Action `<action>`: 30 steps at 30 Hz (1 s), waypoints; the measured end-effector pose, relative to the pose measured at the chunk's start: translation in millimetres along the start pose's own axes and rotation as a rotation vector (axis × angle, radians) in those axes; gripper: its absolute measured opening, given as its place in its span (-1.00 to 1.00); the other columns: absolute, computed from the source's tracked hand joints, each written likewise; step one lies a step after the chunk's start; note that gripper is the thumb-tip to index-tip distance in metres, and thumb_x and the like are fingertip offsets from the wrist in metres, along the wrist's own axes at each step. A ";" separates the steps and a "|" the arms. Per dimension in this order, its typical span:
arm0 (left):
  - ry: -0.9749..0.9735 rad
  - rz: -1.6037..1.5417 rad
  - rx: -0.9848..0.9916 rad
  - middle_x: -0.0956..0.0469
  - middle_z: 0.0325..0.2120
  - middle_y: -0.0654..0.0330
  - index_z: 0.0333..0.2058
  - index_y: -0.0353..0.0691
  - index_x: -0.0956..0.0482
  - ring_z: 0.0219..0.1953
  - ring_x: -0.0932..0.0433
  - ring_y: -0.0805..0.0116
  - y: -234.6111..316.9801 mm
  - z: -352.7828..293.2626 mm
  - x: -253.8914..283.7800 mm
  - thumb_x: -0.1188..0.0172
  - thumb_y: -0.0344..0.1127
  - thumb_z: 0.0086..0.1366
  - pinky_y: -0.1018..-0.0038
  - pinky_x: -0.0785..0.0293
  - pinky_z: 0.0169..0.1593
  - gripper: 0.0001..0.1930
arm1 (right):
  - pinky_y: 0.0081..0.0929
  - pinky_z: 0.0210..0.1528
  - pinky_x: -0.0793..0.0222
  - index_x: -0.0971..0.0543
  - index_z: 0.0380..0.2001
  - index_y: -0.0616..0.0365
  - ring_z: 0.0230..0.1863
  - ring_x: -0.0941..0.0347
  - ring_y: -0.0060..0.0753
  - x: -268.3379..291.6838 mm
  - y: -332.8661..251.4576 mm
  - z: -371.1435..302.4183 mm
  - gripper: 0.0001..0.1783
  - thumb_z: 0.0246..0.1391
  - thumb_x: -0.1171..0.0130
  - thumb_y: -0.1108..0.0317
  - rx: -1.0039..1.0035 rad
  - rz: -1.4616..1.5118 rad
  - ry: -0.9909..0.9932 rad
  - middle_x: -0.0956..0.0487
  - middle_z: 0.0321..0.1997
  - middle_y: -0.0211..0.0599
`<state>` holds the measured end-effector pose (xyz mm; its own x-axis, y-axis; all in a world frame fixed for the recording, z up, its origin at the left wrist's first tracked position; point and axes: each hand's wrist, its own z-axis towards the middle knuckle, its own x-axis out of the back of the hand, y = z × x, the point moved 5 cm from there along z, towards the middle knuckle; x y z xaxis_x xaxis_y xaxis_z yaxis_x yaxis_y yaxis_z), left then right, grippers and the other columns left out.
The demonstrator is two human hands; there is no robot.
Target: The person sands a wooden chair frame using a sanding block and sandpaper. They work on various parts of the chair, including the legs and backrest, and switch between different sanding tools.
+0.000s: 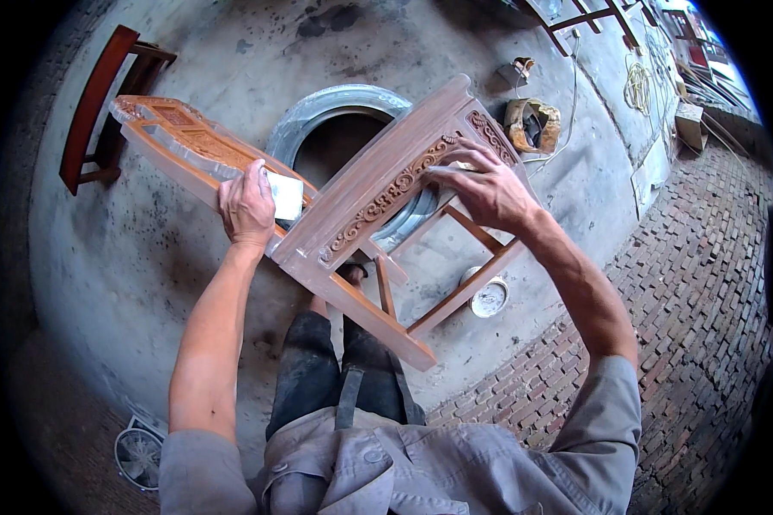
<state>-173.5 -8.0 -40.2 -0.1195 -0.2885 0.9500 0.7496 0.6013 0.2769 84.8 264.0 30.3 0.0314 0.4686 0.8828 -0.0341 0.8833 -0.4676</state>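
nearest the camera, a grey shirt [352, 463] is worn, with dark shorts [305, 369] seen just past it. a white block [286, 196] is clamped in the left hand [247, 206], the fingers being closed along its left side. the right hand [489, 184] is bent over a carved scroll band [395, 202], its fingers curled near the band's upper end; whether anything is pinched between them cannot be told. beneath and between both hands a tilted wooden chair [382, 154] is found: its broad rail and the scroll band are stretched from beside the white block to the right hand, and its carved back [197, 137] is extended past the left hand, up and to the left. beyond the gap between the hands, a grey tyre [343, 96] is partly hidden by the chair. below the right hand, a white tub [489, 296] is set on the concrete floor [206, 69]; just past that hand, a stained yellow container [517, 129] is seen. farther out, a red-brown bench [99, 112] is placed left of the left hand, and brick paving [661, 283] is laid beyond the right forearm.
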 end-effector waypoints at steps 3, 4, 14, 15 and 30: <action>0.002 -0.007 -0.003 -0.70 -0.34 0.09 0.00 -0.14 -0.59 -0.25 -0.64 0.11 1.8 1.0 0.3 -0.09 -0.28 0.46 0.23 -0.40 -0.04 -0.78 | -0.14 0.35 -0.43 -0.50 0.26 -0.01 0.27 -0.46 -0.04 12.9 22.6 -8.4 -0.36 0.08 -0.15 0.61 -0.120 0.037 0.114 -0.61 0.10 -0.16; 0.001 -0.012 -0.004 -0.70 -0.34 0.09 0.00 -0.14 -0.59 -0.25 -0.64 0.11 2.5 1.0 0.2 -0.09 -0.28 0.46 0.23 -0.39 -0.04 -0.78 | -0.14 0.34 -0.43 -0.49 0.27 0.00 0.26 -0.46 -0.04 7.6 21.5 -6.5 -0.36 0.08 -0.14 0.62 -0.114 0.086 0.087 -0.61 0.10 -0.14; 0.014 0.001 -0.008 -0.70 -0.35 0.09 0.00 -0.14 -0.58 -0.25 -0.64 0.10 2.4 0.7 2.2 -0.08 -0.28 0.47 0.23 -0.39 -0.04 -0.78 | 0.08 0.45 -0.22 -0.63 0.08 -0.09 0.32 -0.40 -0.02 20.1 26.1 12.3 -0.47 -0.01 -0.20 0.55 -0.031 -0.074 0.156 -0.62 0.13 -0.14; 0.016 -0.008 -0.004 -0.70 -0.34 0.08 0.01 -0.14 -0.58 -0.26 -0.63 0.07 2.8 0.8 1.3 -0.07 -0.28 0.48 0.23 -0.39 -0.03 -0.78 | 0.10 0.45 -0.22 -0.62 0.08 -0.08 0.31 -0.41 -0.02 12.0 21.6 16.7 -0.46 -0.01 -0.19 0.55 0.000 -0.051 0.140 -0.63 0.10 -0.16; 0.021 -0.020 -0.009 -0.69 -0.36 0.07 -0.01 -0.13 -0.58 -0.28 -0.64 0.09 3.9 2.1 3.4 -0.10 -0.29 0.46 0.23 -0.39 -0.05 -0.79 | 0.11 0.52 -0.15 -0.63 0.06 -0.16 0.31 -0.41 0.02 -6.8 -0.5 23.8 -0.48 -0.01 -0.20 0.51 0.037 0.025 0.082 -0.63 0.10 -0.17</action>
<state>-172.3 -5.1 -35.6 -0.1213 -0.3161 0.9410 0.7533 0.5881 0.2946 60.9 260.0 25.6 0.1116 0.4919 0.8635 -0.0731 0.8706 -0.4865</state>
